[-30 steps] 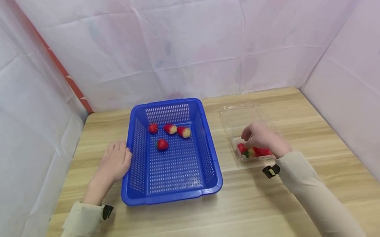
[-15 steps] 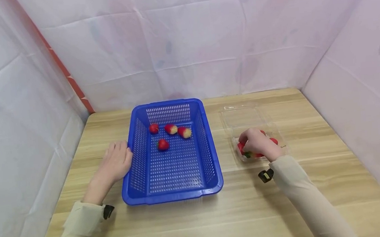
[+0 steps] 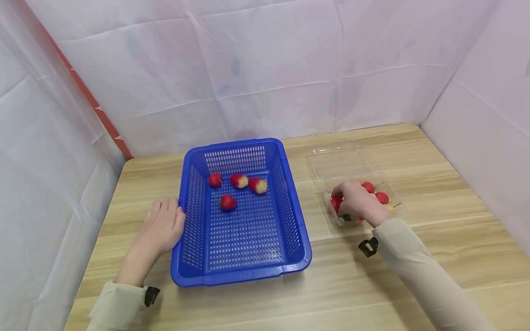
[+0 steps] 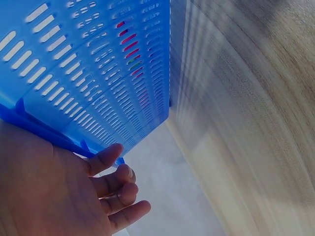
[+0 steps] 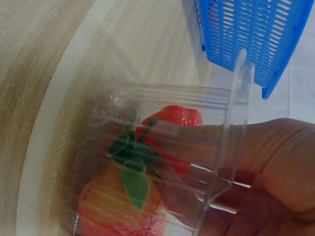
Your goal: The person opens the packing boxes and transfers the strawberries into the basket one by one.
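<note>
Wooden tabletop (image 3: 280, 318): left hand (image 3: 163, 228) loose against basket (image 3: 243, 276); right hand (image 3: 357, 201) among fruit (image 3: 382, 198), grip unclear.

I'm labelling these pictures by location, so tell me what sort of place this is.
Likely a makeshift, screened-off work booth, though the wider room isn't shown: pale sheets rise along the far, left and right sides of a wooden table, which holds a blue basket.
</note>
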Motion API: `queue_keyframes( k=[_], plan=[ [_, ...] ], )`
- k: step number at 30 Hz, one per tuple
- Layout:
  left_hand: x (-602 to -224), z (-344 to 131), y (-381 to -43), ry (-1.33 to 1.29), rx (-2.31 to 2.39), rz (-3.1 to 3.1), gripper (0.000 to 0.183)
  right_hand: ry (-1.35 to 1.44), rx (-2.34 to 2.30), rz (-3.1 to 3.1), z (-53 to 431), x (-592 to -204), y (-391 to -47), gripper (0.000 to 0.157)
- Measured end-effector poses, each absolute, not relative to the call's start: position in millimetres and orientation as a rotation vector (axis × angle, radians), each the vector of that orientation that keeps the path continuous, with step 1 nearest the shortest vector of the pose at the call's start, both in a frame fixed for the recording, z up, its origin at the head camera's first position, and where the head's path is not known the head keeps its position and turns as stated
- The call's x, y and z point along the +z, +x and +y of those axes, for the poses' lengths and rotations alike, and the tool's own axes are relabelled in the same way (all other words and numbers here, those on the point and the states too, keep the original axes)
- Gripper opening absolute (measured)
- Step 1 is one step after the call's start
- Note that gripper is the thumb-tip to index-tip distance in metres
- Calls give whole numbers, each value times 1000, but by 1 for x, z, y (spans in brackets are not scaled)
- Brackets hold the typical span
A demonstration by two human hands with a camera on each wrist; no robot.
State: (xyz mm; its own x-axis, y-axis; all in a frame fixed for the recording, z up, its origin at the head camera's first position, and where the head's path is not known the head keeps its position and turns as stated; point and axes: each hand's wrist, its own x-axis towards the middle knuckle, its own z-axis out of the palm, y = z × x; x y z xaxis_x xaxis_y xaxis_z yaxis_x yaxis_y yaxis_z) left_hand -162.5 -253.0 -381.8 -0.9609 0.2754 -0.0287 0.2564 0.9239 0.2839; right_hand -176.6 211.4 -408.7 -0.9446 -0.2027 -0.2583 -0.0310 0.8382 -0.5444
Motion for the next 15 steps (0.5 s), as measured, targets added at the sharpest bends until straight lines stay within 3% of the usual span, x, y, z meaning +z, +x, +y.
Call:
queue_keyframes(
  k=[11, 15],
  plan=[
    [-383, -253, -162, 422, 438, 3015, 30, -162, -796, 2787, 215, -402, -175, 45],
    [-384, -253, -163, 424, 427, 3020, 29, -145, -815, 2779, 217, -399, -173, 41]
  ],
)
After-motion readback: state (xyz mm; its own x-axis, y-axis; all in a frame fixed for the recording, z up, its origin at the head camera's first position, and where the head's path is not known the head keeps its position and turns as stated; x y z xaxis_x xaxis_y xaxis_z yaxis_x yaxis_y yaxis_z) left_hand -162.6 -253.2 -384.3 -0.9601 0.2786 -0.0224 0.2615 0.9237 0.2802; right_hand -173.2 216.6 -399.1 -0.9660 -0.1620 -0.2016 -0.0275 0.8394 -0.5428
